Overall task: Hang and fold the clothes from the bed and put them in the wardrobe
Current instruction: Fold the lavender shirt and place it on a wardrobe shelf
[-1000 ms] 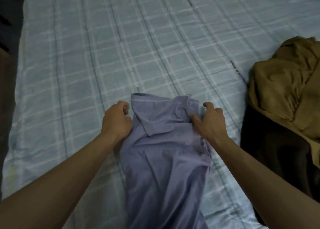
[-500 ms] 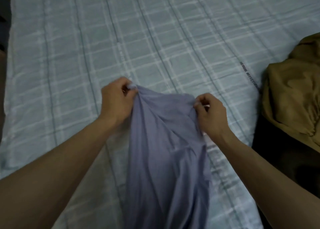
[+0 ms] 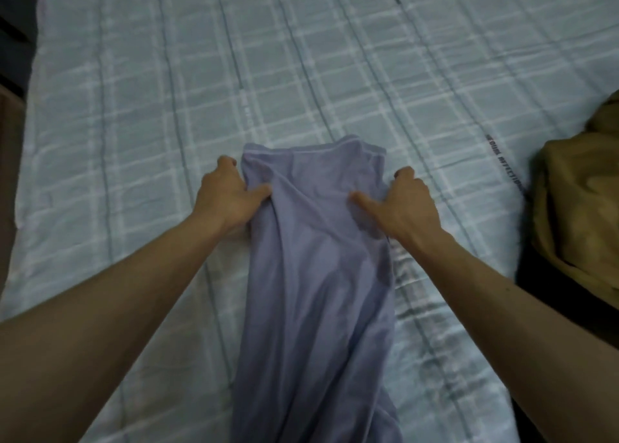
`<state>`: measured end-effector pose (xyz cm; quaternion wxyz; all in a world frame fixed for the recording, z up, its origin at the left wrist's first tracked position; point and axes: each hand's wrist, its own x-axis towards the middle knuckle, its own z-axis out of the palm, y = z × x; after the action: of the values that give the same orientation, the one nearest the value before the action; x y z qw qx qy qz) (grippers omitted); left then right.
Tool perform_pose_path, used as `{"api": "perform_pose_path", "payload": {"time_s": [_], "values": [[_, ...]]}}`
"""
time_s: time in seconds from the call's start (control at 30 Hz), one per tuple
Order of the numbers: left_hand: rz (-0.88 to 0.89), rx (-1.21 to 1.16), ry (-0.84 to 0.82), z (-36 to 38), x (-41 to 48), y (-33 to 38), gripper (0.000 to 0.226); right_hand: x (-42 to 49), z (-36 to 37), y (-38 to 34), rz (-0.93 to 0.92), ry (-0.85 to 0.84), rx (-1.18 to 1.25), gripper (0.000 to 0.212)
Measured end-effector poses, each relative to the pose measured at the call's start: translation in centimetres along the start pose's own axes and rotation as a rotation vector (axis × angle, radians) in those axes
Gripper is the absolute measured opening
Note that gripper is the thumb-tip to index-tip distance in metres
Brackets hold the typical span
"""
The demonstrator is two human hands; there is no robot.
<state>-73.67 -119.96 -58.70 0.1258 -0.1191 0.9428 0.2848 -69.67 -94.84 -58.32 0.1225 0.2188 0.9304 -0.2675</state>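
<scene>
Two hands are holding the lavender garment (image 3: pixel 315 275), one per side edge, near its far end. Your left hand (image 3: pixel 226 196) is gripping the left edge: thumb lying flat on top of the cloth, pointing toward your right hand, fingers curling down round the edge and under. Your right hand (image 3: pixel 410 203) is mirroring that on the right edge: thumb stretching inward across the top, fingers curling over the side, fingertips hidden against the fabric. Neither hand is lying flat; both are clamping cloth.

The garment is lying on the bed sheet (image 3: pixel 150 114) as a long narrow strip, running from a hemmed band just beyond your fingertips, back between your forearms and out of the bottom of the view. Cloth between your thumbs is bunching into lengthwise creases.

The sheet, pale blue-green plaid, is spreading out ahead of and to the left of your hands. A printed line of lettering (image 3: pixel 505 161) is running across it just right of your right hand; too blurred to read. Further right of that hand, a tan garment (image 3: pixel 579 208) is sitting in a crumpled heap on top of dark cloth (image 3: pixel 549 292), both well apart from the lavender one.
</scene>
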Motion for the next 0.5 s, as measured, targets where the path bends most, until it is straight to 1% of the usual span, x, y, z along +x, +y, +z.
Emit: {"api": "perform_pose_path", "payload": {"time_s": [0.03, 0.07, 0.13, 0.17, 0.23, 0.3, 0.37, 0.43, 0.5], "values": [[0.01, 0.018, -0.011, 0.4, -0.4, -0.1, 0.06, 0.1, 0.4, 0.2, 0.012, -0.017, -0.025, 0.085], [0.022, 0.024, -0.01, 0.8, -0.6, 0.0, 0.049, 0.4, 0.7, 0.2, -0.005, -0.014, -0.026, 0.075], [0.036, 0.004, 0.018, 1.3, -0.7, 0.3, 0.034, 0.9, 1.4, 0.4, -0.086, 0.033, 0.013, 0.036], [0.032, -0.019, 0.034, 1.6, -0.5, 0.5, 0.028, 1.1, 1.7, 0.5, -0.111, 0.053, 0.038, 0.024], [0.028, -0.034, 0.054, 2.1, 0.0, 0.5, 0.014, 1.6, 2.3, 0.9, -0.144, 0.081, 0.079, 0.031], [0.068, -0.018, 0.084, 2.2, 0.4, 0.6, 0.018, 2.2, 2.1, 0.9, -0.206, 0.123, 0.153, 0.032], [0.132, 0.002, 0.188, 2.0, 1.1, 0.5, 0.016, 3.0, 1.5, 0.5, -0.3, 0.182, 0.18, 0.026], [0.149, -0.01, 0.285, 1.7, 1.7, 0.4, 0.012, 4.0, 0.9, -0.1, -0.362, 0.217, 0.172, 0.02], [0.109, -0.05, 0.268, 1.8, 1.6, 0.1, 0.007, 4.1, 0.7, -0.5, -0.345, 0.18, 0.148, 0.012]]}}
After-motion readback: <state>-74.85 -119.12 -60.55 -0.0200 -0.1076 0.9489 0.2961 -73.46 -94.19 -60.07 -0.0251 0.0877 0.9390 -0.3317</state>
